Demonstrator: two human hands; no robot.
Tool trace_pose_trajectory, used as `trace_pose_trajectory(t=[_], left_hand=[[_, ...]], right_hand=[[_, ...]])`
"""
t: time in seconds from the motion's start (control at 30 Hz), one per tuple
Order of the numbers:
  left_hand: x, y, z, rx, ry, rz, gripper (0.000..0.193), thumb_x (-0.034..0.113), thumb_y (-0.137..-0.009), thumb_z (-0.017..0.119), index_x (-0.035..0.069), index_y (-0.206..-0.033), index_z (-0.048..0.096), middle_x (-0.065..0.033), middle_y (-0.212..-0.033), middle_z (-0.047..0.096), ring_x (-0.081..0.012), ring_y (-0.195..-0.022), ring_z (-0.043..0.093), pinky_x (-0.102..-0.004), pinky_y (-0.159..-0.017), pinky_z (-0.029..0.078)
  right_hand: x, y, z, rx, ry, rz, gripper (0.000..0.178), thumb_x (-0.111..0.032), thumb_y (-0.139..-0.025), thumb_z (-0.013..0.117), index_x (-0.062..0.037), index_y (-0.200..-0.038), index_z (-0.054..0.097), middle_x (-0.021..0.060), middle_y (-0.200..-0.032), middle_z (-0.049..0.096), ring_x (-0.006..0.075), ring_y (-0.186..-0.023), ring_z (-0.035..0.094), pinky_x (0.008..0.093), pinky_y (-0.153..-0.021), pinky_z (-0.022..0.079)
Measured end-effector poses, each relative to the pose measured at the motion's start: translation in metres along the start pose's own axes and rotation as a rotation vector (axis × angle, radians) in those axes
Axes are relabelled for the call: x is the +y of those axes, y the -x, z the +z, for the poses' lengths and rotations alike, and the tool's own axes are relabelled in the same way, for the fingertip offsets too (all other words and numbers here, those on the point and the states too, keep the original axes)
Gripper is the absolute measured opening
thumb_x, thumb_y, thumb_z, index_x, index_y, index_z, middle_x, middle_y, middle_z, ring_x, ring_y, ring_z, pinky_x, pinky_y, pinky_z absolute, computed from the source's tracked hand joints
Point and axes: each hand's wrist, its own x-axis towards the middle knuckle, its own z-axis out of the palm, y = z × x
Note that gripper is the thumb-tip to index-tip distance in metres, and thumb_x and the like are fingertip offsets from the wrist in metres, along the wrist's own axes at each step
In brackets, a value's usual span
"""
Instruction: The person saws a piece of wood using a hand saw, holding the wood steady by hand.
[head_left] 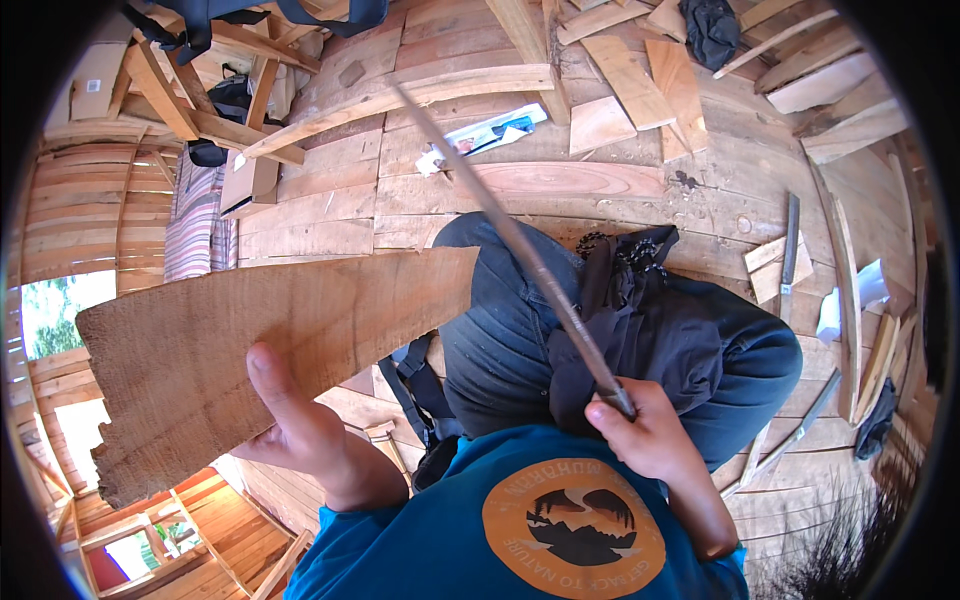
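Observation:
My left hand [312, 440] grips a flat piece of wooden board [230, 330], its thumb lying across the face and the other fingers hidden behind it. The board tapers to the right, has a curved upper edge, and is rough and jagged at its lower left corner. In my right hand [648, 430] is one end of a long, thin, brownish-grey metal bar [520, 245], perhaps a file; its exact kind is unclear. The bar slants up and away to the left, apart from the board. A dark cloth [640, 330] lies over my lap, close to the right hand.
I sit on a plank floor [310, 235]. Ahead are a long wooden beam [420, 95], a plastic package [485, 137] and loose boards [625, 80]. A cardboard box [250, 183] stands at the left. To the right lie a metal bar [790, 240] and a handsaw-like strip [800, 430].

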Motion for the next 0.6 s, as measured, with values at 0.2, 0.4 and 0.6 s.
trace_pose_trajectory(t=[0.2, 0.4, 0.6], left_hand=[[0.001, 0.003, 0.002, -0.004, -0.04, 0.04, 0.059, 0.006, -0.087, 0.069, -0.005, -0.137, 0.04, -0.0196, -0.126, 0.056, -0.0246, -0.109, 0.059, -0.0361, -0.093, 0.053], [0.007, 0.006, 0.008, 0.038, -0.051, -0.057, 0.06, 0.008, -0.087, 0.07, -0.006, -0.137, 0.039, -0.0197, -0.127, 0.054, -0.0251, -0.11, 0.058, -0.0363, -0.094, 0.053], [0.001, 0.006, 0.003, 0.073, -0.047, -0.086, 0.064, 0.008, -0.086, 0.071, -0.005, -0.138, 0.037, -0.0188, -0.127, 0.054, -0.0266, -0.11, 0.058, -0.0388, -0.096, 0.052]], right_hand=[[-0.008, -0.024, 0.018, -0.109, 0.156, -0.075, 0.044, -0.037, -0.088, 0.069, -0.0005, -0.07, 0.054, 0.0054, -0.053, 0.042, 0.0122, -0.053, 0.038, 0.0332, -0.05, 0.036], [-0.017, -0.022, 0.011, -0.118, 0.244, -0.109, 0.044, -0.036, -0.087, 0.071, -0.0016, -0.068, 0.052, 0.0061, -0.054, 0.043, 0.0138, -0.052, 0.038, 0.0331, -0.05, 0.036], [-0.015, -0.027, 0.009, -0.166, 0.259, -0.075, 0.037, -0.031, -0.088, 0.069, -0.0005, -0.071, 0.055, 0.0085, -0.056, 0.047, 0.0172, -0.052, 0.041, 0.0349, -0.051, 0.038]])
